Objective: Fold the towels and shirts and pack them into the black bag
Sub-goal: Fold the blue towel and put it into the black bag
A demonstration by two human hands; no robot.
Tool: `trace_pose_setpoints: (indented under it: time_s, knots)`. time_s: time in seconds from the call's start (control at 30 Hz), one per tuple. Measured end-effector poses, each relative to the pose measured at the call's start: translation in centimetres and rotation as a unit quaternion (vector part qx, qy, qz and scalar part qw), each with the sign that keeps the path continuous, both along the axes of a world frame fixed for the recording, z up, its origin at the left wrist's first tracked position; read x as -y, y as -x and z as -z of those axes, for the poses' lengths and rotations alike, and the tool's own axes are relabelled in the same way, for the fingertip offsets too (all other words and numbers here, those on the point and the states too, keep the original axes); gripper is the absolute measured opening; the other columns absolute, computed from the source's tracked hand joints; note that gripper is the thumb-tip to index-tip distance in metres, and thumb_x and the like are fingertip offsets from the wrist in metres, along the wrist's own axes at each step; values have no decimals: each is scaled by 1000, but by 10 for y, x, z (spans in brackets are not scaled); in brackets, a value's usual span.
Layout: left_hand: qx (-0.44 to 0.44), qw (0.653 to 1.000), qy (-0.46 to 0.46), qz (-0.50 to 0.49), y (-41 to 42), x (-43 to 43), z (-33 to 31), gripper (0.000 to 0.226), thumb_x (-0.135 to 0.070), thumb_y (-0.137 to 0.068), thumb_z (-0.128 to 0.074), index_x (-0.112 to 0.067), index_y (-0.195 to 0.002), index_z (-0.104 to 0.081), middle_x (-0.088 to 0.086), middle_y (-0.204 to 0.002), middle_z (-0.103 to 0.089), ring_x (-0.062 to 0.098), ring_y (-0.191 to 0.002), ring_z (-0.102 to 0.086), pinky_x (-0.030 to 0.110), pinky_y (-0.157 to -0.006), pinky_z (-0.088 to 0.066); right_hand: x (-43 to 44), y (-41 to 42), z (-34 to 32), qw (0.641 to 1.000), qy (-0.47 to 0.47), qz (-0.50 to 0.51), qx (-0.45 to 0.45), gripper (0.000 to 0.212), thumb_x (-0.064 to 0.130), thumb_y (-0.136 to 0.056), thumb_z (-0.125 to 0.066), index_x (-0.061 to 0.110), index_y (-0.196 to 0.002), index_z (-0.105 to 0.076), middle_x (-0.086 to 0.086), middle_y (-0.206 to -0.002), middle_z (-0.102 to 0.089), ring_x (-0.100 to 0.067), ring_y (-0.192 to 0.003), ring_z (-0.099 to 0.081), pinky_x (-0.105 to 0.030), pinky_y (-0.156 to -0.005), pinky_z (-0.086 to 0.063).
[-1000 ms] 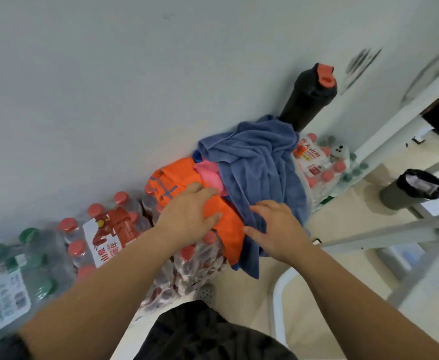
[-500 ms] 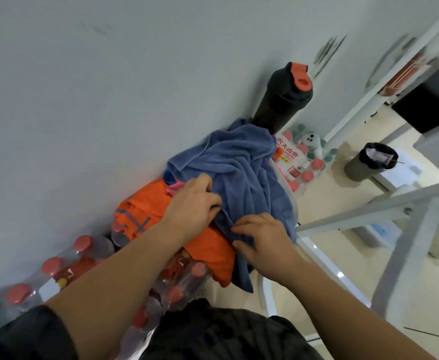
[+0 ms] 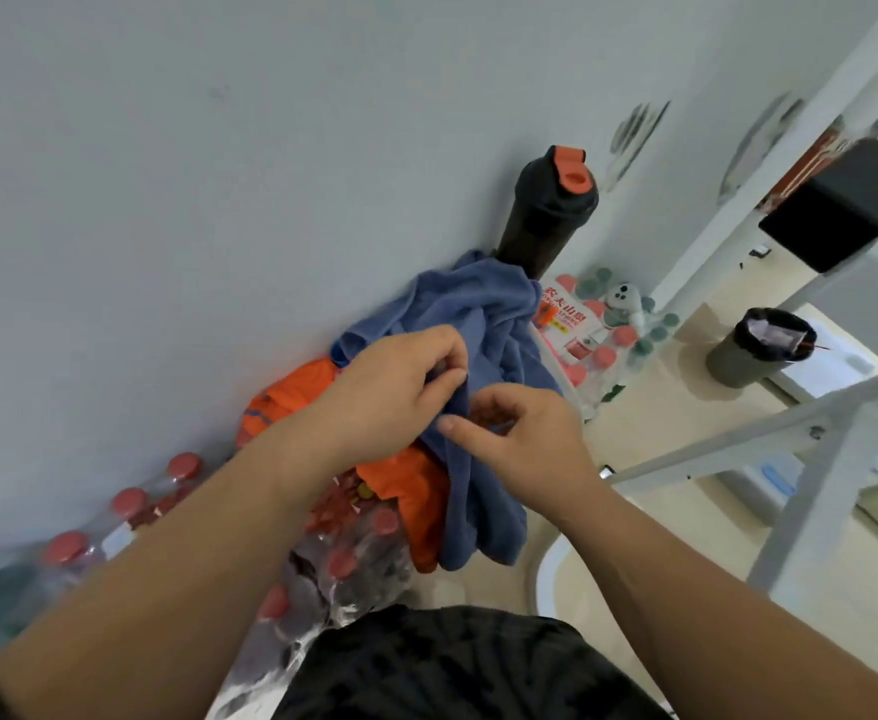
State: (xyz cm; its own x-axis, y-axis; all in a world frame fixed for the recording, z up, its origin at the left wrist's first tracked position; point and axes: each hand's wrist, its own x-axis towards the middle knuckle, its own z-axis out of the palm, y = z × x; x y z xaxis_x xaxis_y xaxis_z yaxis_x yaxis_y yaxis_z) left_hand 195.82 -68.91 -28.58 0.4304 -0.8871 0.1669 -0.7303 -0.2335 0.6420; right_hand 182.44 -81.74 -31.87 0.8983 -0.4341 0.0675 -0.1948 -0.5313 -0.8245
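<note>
Head view: both forearms reach fwd, bare, converging on a cloth heap against the wall. Left hand point(image 3: 395, 392) palm down, wrist bent, fingers point(image 3: 444, 379) curled and pinching a fold of the blue towel point(image 3: 483, 324). Right hand point(image 3: 525, 433) just beside it, thumb out, fingers hooked into the same towel's edge. Towel drapes down below both hands. Orange shirt point(image 3: 291, 402) sits under the left fingers, on top of shrink-wrapped bottle packs point(image 3: 354, 558). Black bottle w/ orange cap point(image 3: 551, 210) stands beyond the fingers, touching the towel.

You see: black bottle point(image 3: 548, 213) with orange cap, upright by wall | shrink-wrapped red-capped water bottles point(image 3: 346, 543) stacked along wall | lined bin point(image 3: 756, 348) on floor, right
</note>
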Motion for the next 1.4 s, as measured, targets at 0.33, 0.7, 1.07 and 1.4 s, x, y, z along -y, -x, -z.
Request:
trace_pose_setpoints:
  time_s: [0.33, 0.7, 1.07, 1.4]
  knots:
    - [89, 980, 16, -178, 65, -51, -67, 7, -28, -92, -52, -25, -91, -57, -14, -78, -57, 8, -72, -50, 29, -67, -42, 21, 22, -50, 978, -79, -183, 56, 16, 15, -91, -72, 16, -75, -68, 7, -62, -60, -4, -58, -53, -18, -58, -42]
    - [29, 909, -118, -399, 159, -178, -69, 11, -35, -84, -55, -32, -74, -59, -12, -66, -60, 6, -64, -55, 28, -57, -40, -17, 6, -51, 904, -69, -418, -62, 9, 22, -81, -83, 21, -75, -75, -5, -72, -72, -9, -65, -60, -25, -62, -46]
    - [-2, 843, -60, -535, 200, -282, -29, 19, -19, -88, -65, -19, -69, -63, -4, -66, -62, 13, -69, -57, 27, -63, -43, -91, 27, 57, 806, 137, -518, -252, 12, 19, -90, -72, 17, -78, -71, 2, -74, -70, -10, -66, -60, -33, -65, -49]
    - [-52, 821, -83, -562, 176, -367, 36, 17, -26, -93, -62, -19, -77, -64, 1, -72, -63, 23, -74, -58, 36, -67, -46, -122, 42, 61, 928, 37, -300, -215, 10, 6, -96, -61, 14, -93, -67, -1, -71, -63, -6, -61, -51, -26, -64, -45]
